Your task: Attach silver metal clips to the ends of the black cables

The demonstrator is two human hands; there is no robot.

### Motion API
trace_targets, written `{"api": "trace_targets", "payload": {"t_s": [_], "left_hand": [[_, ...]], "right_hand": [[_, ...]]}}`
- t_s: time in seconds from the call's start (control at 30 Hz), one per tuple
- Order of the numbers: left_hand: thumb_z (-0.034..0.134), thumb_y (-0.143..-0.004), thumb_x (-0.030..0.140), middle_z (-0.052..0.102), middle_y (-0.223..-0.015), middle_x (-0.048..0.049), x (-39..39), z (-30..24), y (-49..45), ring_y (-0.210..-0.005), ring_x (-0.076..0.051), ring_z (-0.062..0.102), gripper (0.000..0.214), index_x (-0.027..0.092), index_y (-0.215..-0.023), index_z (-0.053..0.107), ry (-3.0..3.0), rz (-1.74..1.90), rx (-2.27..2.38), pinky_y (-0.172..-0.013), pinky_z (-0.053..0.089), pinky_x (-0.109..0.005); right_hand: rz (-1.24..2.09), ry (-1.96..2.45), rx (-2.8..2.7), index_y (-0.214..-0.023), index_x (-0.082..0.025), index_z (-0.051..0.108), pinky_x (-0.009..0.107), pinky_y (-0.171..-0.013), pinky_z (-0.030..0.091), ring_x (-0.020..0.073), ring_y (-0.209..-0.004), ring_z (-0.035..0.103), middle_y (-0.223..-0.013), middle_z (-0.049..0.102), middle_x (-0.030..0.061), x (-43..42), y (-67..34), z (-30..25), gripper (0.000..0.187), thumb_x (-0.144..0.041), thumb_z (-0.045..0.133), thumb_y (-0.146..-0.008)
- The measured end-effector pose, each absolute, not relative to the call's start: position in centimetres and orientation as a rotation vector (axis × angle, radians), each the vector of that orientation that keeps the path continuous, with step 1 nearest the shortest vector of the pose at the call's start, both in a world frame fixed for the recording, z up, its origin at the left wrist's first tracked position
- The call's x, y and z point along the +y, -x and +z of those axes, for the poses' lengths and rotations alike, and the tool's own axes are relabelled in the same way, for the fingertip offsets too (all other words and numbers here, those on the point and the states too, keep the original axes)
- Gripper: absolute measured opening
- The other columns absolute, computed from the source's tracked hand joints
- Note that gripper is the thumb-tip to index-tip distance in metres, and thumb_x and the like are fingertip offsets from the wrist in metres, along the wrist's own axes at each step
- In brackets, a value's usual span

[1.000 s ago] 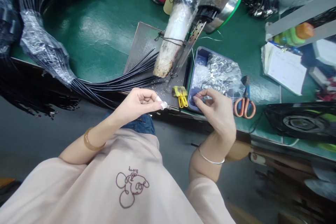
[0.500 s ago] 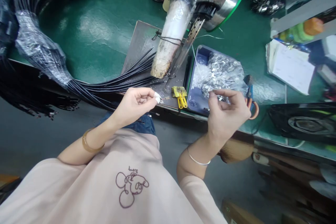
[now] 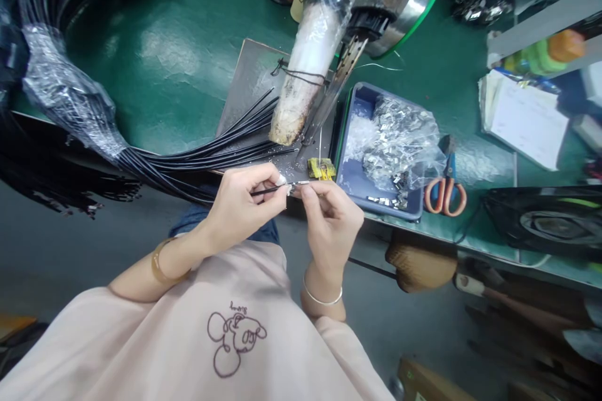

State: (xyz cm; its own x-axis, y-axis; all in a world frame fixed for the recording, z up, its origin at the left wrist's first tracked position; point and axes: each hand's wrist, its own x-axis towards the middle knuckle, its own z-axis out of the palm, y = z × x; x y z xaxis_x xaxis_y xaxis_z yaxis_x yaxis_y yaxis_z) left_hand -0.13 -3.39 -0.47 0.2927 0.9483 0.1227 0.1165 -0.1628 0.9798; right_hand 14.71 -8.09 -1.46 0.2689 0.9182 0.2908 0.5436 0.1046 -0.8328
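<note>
Near the table's front edge, my left hand (image 3: 247, 197) is closed in a pinch around a thin black cable (image 3: 264, 190), with white wrapping on a fingertip. My right hand (image 3: 333, 216) meets it from the right, thumb and forefinger pinched at a small metal part (image 3: 300, 183) by the cable's end. Whether that part touches the cable is too small to tell. Behind the hands, a bundle of black cables (image 3: 188, 160) lies with its ends on a grey board (image 3: 241, 97). A yellow sponge-like pad (image 3: 321, 168) sits just beyond my right fingertips.
A blue tray (image 3: 345, 183) holds a plastic bag of metal pieces (image 3: 399, 138). Orange-handled scissors (image 3: 446, 191) lie beside it. Over the board hang a wrapped white tube (image 3: 301, 69) and a perforated metal rod (image 3: 345, 62). Papers (image 3: 527, 119) and a black fan-like device (image 3: 550, 222) are at right.
My right hand has moved left from over the tray to my left fingertips, bringing a small metal part to the cable. My left hand has shifted slightly.
</note>
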Motion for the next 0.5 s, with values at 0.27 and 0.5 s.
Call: {"api": "trace_targets", "payload": {"t_s": [0.27, 0.5], "left_hand": [[0.060, -0.085, 0.006, 0.044, -0.060, 0.0072, -3.75, -0.86, -0.02, -0.052, -0.006, 0.038, 0.024, 0.018, -0.067, 0.051, -2.029, 1.235, 1.054, -0.048, 0.030, -0.021], [0.058, -0.089, 0.007, 0.046, -0.061, 0.0070, -4.00, -1.44, -0.44, -0.054, -0.007, 0.039, 0.025, 0.019, -0.069, 0.050, -2.203, 1.292, 1.081, -0.052, 0.033, -0.022]], "right_hand": [[0.523, 1.551, -1.358, -0.077, -0.021, 0.067, 0.026, -0.057, 0.046, 0.0123, -0.060, 0.059, -0.071, 0.068, -0.0013, -7.67, -14.72, -1.51, 0.027, -0.036, 0.060, -0.098], [0.424, 1.475, -1.390, -0.081, -0.022, 0.072, 0.024, -0.057, 0.044, 0.0103, -0.061, 0.058, -0.073, 0.070, -0.0027, -7.81, -14.52, -1.57, 0.013, -0.022, 0.068, -0.093]]}}
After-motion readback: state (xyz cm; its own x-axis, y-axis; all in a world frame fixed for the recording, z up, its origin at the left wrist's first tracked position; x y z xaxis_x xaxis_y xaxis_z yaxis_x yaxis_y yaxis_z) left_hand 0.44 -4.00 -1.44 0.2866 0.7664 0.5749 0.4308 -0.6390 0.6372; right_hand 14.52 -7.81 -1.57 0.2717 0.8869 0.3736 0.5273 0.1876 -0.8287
